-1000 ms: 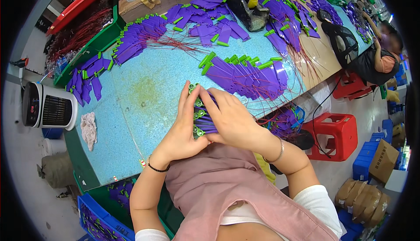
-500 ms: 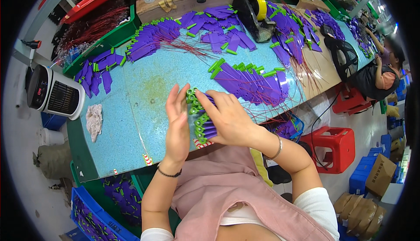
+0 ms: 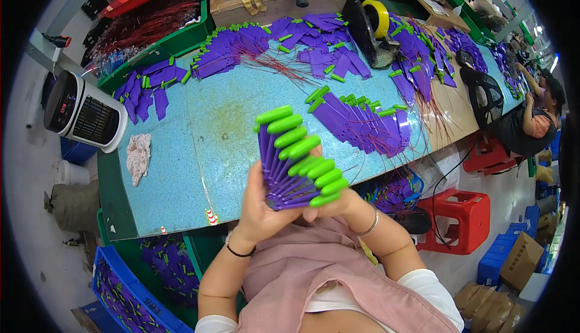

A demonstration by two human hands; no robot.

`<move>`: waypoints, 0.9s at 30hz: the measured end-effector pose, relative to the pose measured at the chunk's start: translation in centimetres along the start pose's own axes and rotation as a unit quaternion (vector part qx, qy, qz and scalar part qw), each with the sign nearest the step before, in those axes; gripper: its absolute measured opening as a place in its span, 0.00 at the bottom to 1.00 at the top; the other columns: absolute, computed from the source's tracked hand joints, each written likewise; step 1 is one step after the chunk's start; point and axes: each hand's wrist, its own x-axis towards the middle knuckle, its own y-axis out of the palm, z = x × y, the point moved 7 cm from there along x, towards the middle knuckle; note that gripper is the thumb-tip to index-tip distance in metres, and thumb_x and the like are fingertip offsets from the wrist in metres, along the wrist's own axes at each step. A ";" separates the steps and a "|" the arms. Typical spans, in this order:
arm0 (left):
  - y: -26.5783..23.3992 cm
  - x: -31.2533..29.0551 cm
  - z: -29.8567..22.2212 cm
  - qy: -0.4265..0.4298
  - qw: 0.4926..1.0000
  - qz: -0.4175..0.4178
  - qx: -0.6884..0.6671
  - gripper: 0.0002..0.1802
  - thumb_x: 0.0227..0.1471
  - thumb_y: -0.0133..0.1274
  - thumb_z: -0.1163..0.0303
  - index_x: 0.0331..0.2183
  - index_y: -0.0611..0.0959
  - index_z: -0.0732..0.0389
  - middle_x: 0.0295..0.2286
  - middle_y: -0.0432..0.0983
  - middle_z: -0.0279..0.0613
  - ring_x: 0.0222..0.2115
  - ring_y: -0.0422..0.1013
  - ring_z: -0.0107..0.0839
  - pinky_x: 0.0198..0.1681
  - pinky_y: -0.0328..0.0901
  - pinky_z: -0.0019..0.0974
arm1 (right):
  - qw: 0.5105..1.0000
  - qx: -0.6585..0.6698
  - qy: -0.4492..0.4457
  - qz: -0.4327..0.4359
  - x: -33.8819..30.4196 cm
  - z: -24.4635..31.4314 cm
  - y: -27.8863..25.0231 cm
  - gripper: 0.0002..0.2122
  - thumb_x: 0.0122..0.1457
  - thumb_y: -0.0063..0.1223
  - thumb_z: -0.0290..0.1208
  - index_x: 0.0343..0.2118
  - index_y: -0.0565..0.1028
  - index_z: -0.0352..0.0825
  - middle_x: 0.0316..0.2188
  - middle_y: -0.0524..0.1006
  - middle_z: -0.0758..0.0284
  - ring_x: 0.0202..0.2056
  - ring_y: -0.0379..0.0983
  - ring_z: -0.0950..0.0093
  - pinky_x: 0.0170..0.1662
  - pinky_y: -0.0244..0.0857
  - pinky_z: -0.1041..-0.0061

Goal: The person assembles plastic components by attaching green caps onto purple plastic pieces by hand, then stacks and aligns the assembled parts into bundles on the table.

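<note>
Over the near edge of the table, both my hands hold a fanned bundle of flat purple pieces with rounded green ends (image 3: pixel 279 176). The green ends point up and to the right, and the purple parts come together at the bottom. My left hand (image 3: pixel 258 209) is closed round the lower left of the bundle. On the right side, my right hand (image 3: pixel 339 207) grips it from behind and below, with some fingers hidden by the green ends. Beyond it lies a row of similar purple pieces (image 3: pixel 362 121) with thin red wires.
More purple pieces (image 3: pixel 223 52) cover the far side of the blue table (image 3: pixel 175 182). A small white heater (image 3: pixel 90 112) and a crumpled cloth (image 3: pixel 139 158) are at the left. Yellow tape (image 3: pixel 380 19) stands at the back. A red stool (image 3: pixel 456 221) is at the right, beyond which a person (image 3: pixel 534 115) sits.
The bundle has turned: its green ends, seen end-on before, now fan upward and show their sides. My left hand, earlier flat against the ends, has closed round the purple parts.
</note>
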 end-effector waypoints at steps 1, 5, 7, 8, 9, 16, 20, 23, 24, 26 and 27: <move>-0.7 0.1 -0.9 0.009 0.999 -0.021 0.030 0.48 0.33 0.66 0.73 0.53 0.55 0.67 0.45 0.65 0.45 0.45 0.65 0.34 0.50 0.59 0.37 | 0.995 -0.042 0.076 0.042 -0.8 -1.2 0.0 0.41 0.39 0.58 0.60 0.52 0.61 0.34 0.58 0.50 0.51 0.58 0.44 0.55 0.59 0.33 0.55; -3.3 1.5 -3.9 0.015 0.917 0.033 0.398 0.39 0.33 0.66 0.65 0.46 0.65 0.67 0.39 0.68 0.55 0.36 0.69 0.49 0.39 0.65 0.40 | 0.941 -0.216 0.200 0.166 0.3 -2.7 -2.9 0.55 0.34 0.62 0.58 0.58 0.47 0.25 0.57 0.53 0.49 0.60 0.45 0.55 0.59 0.39 0.61; -3.7 1.3 -3.0 -0.027 0.870 0.086 0.486 0.39 0.34 0.65 0.64 0.47 0.65 0.67 0.39 0.65 0.53 0.36 0.69 0.51 0.37 0.66 0.43 | 0.939 -0.191 0.225 0.174 0.0 -3.1 -3.3 0.56 0.34 0.62 0.60 0.60 0.45 0.28 0.60 0.49 0.51 0.62 0.42 0.57 0.60 0.36 0.61; -3.6 1.4 -2.4 -0.037 0.858 0.089 0.505 0.40 0.34 0.64 0.63 0.48 0.64 0.66 0.40 0.64 0.52 0.36 0.69 0.52 0.33 0.67 0.44 | 0.945 -0.174 0.209 0.184 0.6 -2.7 -3.0 0.56 0.34 0.63 0.58 0.60 0.44 0.28 0.61 0.45 0.51 0.62 0.40 0.56 0.60 0.38 0.61; -3.4 1.4 -2.2 -0.042 0.858 0.088 0.504 0.40 0.34 0.64 0.63 0.48 0.64 0.66 0.40 0.64 0.52 0.36 0.69 0.52 0.33 0.67 0.44 | 0.944 -0.171 0.211 0.187 0.8 -2.8 -2.4 0.56 0.34 0.63 0.58 0.60 0.44 0.28 0.61 0.45 0.51 0.62 0.40 0.56 0.60 0.38 0.61; -3.3 1.3 -2.3 0.026 0.866 0.037 0.498 0.45 0.31 0.65 0.63 0.51 0.63 0.63 0.43 0.64 0.48 0.36 0.70 0.48 0.32 0.69 0.41 | 0.957 -0.121 0.172 0.202 1.2 -1.8 -0.2 0.48 0.39 0.64 0.48 0.58 0.50 0.29 0.60 0.44 0.47 0.58 0.48 0.50 0.57 0.49 0.62; -3.3 0.9 -2.0 0.032 0.864 0.026 0.502 0.47 0.30 0.66 0.64 0.52 0.61 0.61 0.43 0.65 0.48 0.37 0.70 0.46 0.34 0.68 0.39 | 0.958 -0.122 0.190 0.178 0.5 -2.0 -0.6 0.42 0.40 0.64 0.44 0.56 0.56 0.32 0.59 0.48 0.48 0.57 0.52 0.50 0.55 0.53 0.62; -3.2 0.8 -2.2 0.058 0.874 -0.002 0.483 0.47 0.28 0.66 0.65 0.52 0.62 0.60 0.43 0.65 0.49 0.38 0.70 0.45 0.34 0.68 0.39 | 0.960 -0.169 0.161 0.157 0.4 -1.6 -0.9 0.37 0.39 0.64 0.44 0.53 0.62 0.34 0.56 0.54 0.49 0.54 0.57 0.52 0.54 0.56 0.63; -3.2 0.8 -2.1 0.072 0.873 -0.005 0.482 0.47 0.28 0.67 0.65 0.51 0.62 0.60 0.43 0.66 0.49 0.38 0.70 0.46 0.34 0.68 0.39 | 0.956 -0.201 0.152 0.152 0.7 -1.3 -1.0 0.35 0.39 0.64 0.44 0.50 0.64 0.35 0.53 0.58 0.51 0.52 0.59 0.54 0.52 0.57 0.63; -3.2 0.5 -1.9 0.086 0.873 -0.007 0.481 0.46 0.28 0.67 0.65 0.50 0.62 0.61 0.43 0.66 0.49 0.38 0.70 0.47 0.34 0.68 0.39 | 0.951 -0.232 0.142 0.147 0.8 -1.0 -1.0 0.32 0.39 0.64 0.44 0.48 0.67 0.35 0.51 0.61 0.52 0.50 0.60 0.55 0.51 0.58 0.64; -3.5 0.4 -1.6 0.070 0.882 -0.021 0.465 0.45 0.27 0.68 0.65 0.48 0.62 0.61 0.43 0.66 0.50 0.38 0.70 0.48 0.34 0.68 0.39 | 0.947 -0.257 0.125 0.144 0.9 -0.8 -1.0 0.31 0.39 0.64 0.44 0.47 0.68 0.35 0.49 0.63 0.54 0.48 0.63 0.56 0.49 0.59 0.64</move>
